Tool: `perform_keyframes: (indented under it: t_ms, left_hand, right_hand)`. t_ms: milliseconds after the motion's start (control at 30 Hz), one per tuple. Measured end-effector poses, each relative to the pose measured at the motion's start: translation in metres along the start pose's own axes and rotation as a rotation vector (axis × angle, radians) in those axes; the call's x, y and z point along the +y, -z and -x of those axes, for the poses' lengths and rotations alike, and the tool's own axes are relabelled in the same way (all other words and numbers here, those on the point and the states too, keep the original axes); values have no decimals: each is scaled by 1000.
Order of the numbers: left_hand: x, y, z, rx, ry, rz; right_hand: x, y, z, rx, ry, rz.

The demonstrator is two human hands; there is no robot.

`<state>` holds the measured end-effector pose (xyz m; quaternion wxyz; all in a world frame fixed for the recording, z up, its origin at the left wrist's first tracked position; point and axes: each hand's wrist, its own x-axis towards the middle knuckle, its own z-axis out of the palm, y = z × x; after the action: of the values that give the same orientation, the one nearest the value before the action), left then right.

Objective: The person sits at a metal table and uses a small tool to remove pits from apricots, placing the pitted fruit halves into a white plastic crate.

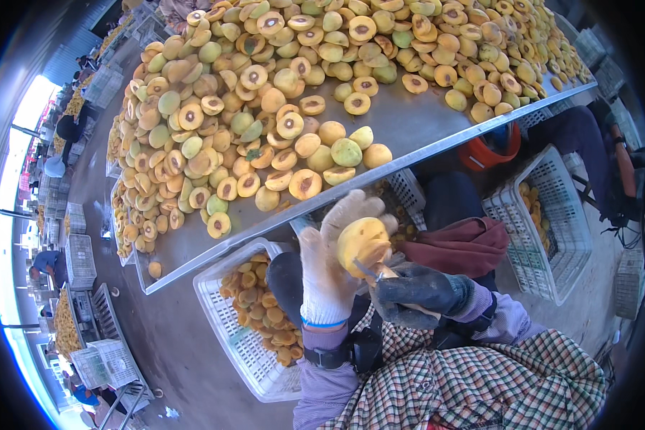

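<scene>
My left hand (325, 266), in a white knit glove, is closed around a yellow peach half (362, 242) just in front of the table edge. My right hand (424, 288), in a dark coated glove, grips a pitting tool (388, 273) with a pale wooden handle. Its metal end meets the near side of the peach; how deep it sits cannot be made out. Beyond both hands, a heap of halved peaches (289, 126), many with brown centres showing, covers much of the metal table (401, 137).
A white crate (209, 301) of pitted peach halves stands left of my knees. Another white crate (573, 236) stands to the right, near an orange bucket (489, 149) and a seated person's leg. Maroon cloth (464, 247) lies on my lap. Crates and people line the far left.
</scene>
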<state>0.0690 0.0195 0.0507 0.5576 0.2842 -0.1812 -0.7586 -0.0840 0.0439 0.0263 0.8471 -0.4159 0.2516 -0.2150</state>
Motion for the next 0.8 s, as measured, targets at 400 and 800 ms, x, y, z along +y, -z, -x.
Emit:
perform_keyframes:
  t_ms: [400,800]
  left_hand:
    - [-16,-4,-5,183,-9,26]
    - [53,147,54,569,-652,-249]
  right_hand:
    - [-10,-10,-3,95,-114,-179]
    - [-5,-3,13,153,-91,-36]
